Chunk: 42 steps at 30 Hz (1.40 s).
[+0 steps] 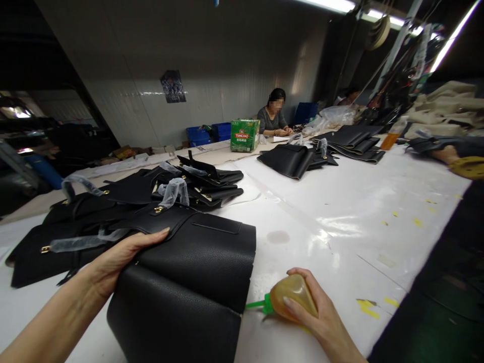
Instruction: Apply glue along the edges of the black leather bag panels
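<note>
A black leather bag body [189, 282] lies folded on the white table in front of me. My left hand [121, 254] rests on its upper left edge, thumb along the top, fingers tucked under the fold. My right hand [310, 307] is wrapped round a soft amber glue bottle [293, 295] with a green nozzle [257, 304]. The nozzle tip points left and touches or nearly touches the bag's right edge.
Several more black bags with plastic-wrapped handles [113, 212] are piled to the left and behind. Other black stacks [291, 159] lie further along the white table [359, 212]. A seated person [273, 118] works at the far end beside a green carton [245, 135].
</note>
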{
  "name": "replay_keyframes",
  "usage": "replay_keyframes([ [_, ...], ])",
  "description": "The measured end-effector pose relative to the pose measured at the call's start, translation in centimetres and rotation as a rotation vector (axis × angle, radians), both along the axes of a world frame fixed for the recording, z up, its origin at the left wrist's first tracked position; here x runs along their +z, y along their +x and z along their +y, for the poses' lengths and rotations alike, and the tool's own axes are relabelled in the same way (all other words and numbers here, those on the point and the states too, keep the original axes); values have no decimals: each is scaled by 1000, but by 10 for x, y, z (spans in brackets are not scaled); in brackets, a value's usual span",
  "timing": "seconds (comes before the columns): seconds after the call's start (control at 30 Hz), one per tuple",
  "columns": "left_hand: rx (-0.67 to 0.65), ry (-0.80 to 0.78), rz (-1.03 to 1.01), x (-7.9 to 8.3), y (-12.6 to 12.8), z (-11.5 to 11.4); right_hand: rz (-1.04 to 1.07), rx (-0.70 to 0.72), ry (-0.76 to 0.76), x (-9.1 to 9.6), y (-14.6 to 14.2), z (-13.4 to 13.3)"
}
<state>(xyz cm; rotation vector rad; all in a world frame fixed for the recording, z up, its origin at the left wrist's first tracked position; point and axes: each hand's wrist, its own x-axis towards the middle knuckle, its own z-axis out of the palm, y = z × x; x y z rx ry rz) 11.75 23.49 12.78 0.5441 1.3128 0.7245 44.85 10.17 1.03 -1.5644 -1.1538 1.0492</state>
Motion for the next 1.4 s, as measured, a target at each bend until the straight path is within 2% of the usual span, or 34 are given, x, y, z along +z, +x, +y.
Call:
replay_keyframes([
  [0.13, -6, 5, -9, 0, -1, 1, -32, -37, 27, -2, 1, 1],
  [0.3, -11, 9, -16, 1, -1, 2, 63, 42, -20, -5, -4, -5],
  [0.47, 6, -9, -15, 2, 1, 2, -13, -63, 7, -3, -5, -4],
  [0.67, -1, -29, -39, -1, -1, 1, 89, 144, -26, -6, -11, -12],
  [0.83, 3, -55, -42, -3, -3, 3, -11, -43, -27, -1, -10, -11],
  [1.0, 12, -46, -13, -5, -6, 4, 129, 166, -34, -4, -21, -22],
  [1.07, 2, -35, -15, -4, -7, 4, 108, 118, -32, -4, -21, -20],
  [1.17, 0, -31, -32, -4, -7, 3, -13, -76, 4, -2, -15, -11],
  [1.23, 0, -36, -37, -4, -7, 2, -36, -135, 12, 0, -11, -7],
  [1.3, -7, -45, -40, -4, -9, 2, -25, -101, 7, -1, -12, -10],
  [1.4, -1, -46, -45, -5, -9, 3, 58, 74, -29, -5, -18, -19],
])
